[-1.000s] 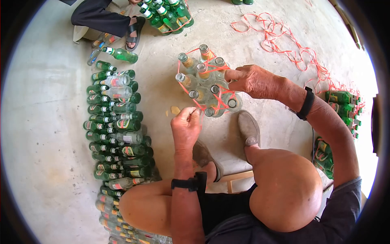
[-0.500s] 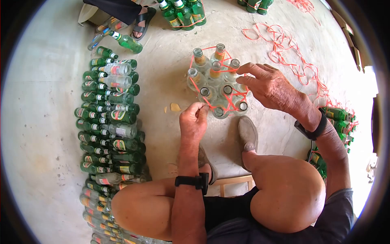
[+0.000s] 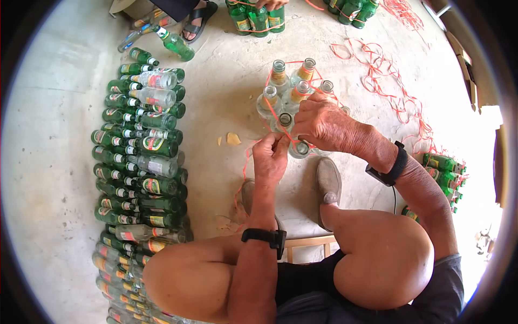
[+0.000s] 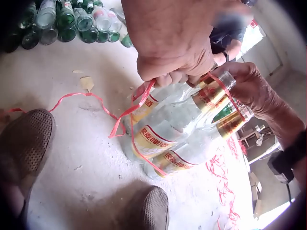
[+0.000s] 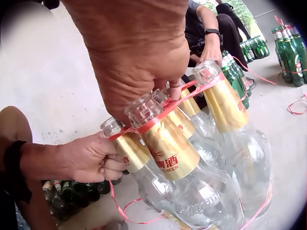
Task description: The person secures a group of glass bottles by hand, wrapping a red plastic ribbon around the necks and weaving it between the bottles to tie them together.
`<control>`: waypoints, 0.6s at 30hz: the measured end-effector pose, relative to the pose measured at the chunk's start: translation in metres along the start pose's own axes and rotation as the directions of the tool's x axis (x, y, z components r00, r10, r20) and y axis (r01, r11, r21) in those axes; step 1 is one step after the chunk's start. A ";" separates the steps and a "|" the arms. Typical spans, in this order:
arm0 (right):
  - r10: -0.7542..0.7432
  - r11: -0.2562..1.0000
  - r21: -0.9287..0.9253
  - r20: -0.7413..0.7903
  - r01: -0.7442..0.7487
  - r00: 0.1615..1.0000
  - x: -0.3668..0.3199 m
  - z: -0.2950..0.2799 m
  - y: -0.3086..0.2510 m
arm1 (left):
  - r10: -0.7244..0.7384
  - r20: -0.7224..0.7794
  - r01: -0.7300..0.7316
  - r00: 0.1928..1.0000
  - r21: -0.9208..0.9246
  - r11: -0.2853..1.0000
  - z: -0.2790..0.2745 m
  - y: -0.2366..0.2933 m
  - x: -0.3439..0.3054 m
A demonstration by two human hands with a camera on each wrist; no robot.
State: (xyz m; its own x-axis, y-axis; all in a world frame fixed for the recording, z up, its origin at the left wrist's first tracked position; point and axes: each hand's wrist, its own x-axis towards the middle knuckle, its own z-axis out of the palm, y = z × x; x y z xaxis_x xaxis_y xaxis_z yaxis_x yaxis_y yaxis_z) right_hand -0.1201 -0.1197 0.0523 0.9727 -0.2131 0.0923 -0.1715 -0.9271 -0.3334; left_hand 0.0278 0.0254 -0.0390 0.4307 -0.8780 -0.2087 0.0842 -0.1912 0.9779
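Note:
Several clear glass bottles with gold necks point(image 3: 269, 102) stand in a cluster on the floor, red plastic strap point(image 5: 168, 108) running round and across their necks. At the near side of the cluster, my left hand point(image 3: 270, 159) pinches the strap with curled fingers; a loose tail of it point(image 4: 91, 94) trails over the floor. My right hand point(image 3: 329, 125) is over the near right bottles, its fingers curled in among the necks beside the left hand. In the right wrist view its fingertips are partly hidden behind a bottle neck, on the strap.
Rows of green and clear bottles point(image 3: 156, 146) lie stacked at the left. Another person's hand point(image 3: 271, 4) touches a strapped green bundle point(image 3: 259, 21) at the top. Tangled red strap point(image 3: 377, 70) and more green bottles point(image 3: 445, 162) are at the right. My shoes point(image 3: 328, 181) are close to the cluster.
My right hand has moved down and left from the right side of the cluster to beside my left hand, its fingers now curled. A strap tail now hangs below my left hand.

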 end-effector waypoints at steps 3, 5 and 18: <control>0.023 0.991 0.128 0.000 -0.023 1.000 0.002 0.006 0.004 | -0.058 -0.003 0.058 0.998 -0.063 0.996 0.005 -0.005 0.002; 0.017 0.986 0.166 -0.001 -0.017 1.000 0.004 0.010 0.007 | -0.100 0.011 0.101 0.995 -0.113 0.988 0.006 -0.006 0.006; 0.004 0.999 0.047 0.086 -0.008 0.996 0.007 -0.002 0.000 | -0.172 0.001 0.168 0.985 -0.203 0.965 0.016 -0.007 0.008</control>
State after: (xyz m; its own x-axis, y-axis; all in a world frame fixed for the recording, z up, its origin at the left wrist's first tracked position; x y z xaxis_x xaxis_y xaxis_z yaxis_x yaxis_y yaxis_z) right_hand -0.1133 -0.1223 0.0550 0.9818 -0.1898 0.0099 -0.1721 -0.9097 -0.3780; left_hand 0.0163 0.0123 -0.0473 0.4093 -0.8324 -0.3736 0.3358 -0.2433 0.9100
